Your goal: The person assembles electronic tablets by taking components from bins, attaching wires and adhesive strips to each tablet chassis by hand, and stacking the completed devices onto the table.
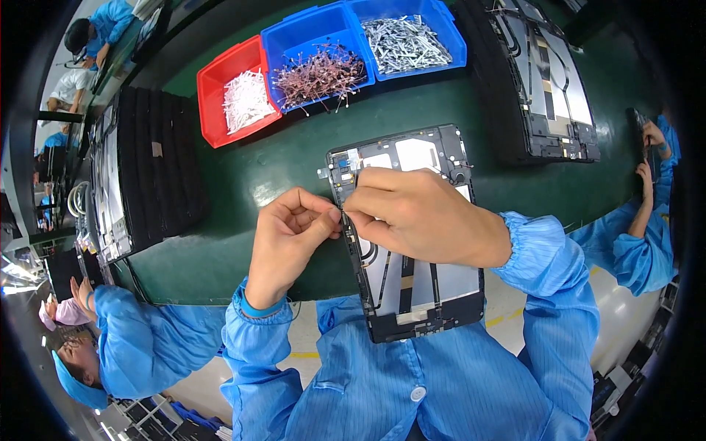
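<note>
An opened tablet point(460, 283) lies in front of me with its inner parts showing, its near end reaching past the table edge. At its left edge, my left hand point(294, 231) has thumb and forefinger pinched together. Whatever those fingertips hold, if anything, is too small to make out. My right hand point(412, 213) reaches across the tablet, fingers closed in a pinch at the same left edge, close to the left fingertips. Its fingertips hide what is between them. A small clear tab sticks out from the tablet's upper left corner.
Beyond the tablet stand a red bin point(209, 110) of white strips, a blue bin point(276, 40) of thin reddish-brown cables and another blue bin point(456, 37) of silvery strips. Black stacked trays point(165, 184) holding tablets flank me left and right point(507, 140). Co-workers sit at both sides.
</note>
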`<action>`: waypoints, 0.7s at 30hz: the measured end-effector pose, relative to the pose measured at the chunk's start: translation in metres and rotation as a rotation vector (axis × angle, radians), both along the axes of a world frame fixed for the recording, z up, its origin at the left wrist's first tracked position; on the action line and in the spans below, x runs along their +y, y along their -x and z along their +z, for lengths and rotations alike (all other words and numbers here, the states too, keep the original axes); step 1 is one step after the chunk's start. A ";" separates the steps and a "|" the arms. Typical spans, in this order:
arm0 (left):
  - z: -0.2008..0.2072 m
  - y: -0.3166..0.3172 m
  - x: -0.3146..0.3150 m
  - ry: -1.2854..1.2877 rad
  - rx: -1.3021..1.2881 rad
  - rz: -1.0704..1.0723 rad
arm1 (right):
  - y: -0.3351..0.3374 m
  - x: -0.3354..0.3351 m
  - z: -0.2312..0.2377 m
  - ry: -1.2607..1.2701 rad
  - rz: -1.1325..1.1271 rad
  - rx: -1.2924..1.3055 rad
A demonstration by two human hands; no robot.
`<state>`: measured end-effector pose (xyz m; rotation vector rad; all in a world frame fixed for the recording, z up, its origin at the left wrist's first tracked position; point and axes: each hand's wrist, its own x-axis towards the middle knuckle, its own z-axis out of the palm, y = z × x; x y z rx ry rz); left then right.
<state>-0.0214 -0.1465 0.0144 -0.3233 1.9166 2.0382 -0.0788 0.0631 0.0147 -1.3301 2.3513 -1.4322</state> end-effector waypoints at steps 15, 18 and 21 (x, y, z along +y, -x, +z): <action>-0.006 0.000 0.006 -0.002 0.034 0.065 | -0.003 0.004 0.012 -0.014 -0.107 -0.026; -0.011 0.002 0.003 -0.055 0.029 0.014 | -0.004 0.006 0.013 -0.067 -0.149 -0.033; -0.004 0.008 0.006 -0.023 0.006 0.002 | -0.004 0.003 0.016 -0.108 -0.141 -0.031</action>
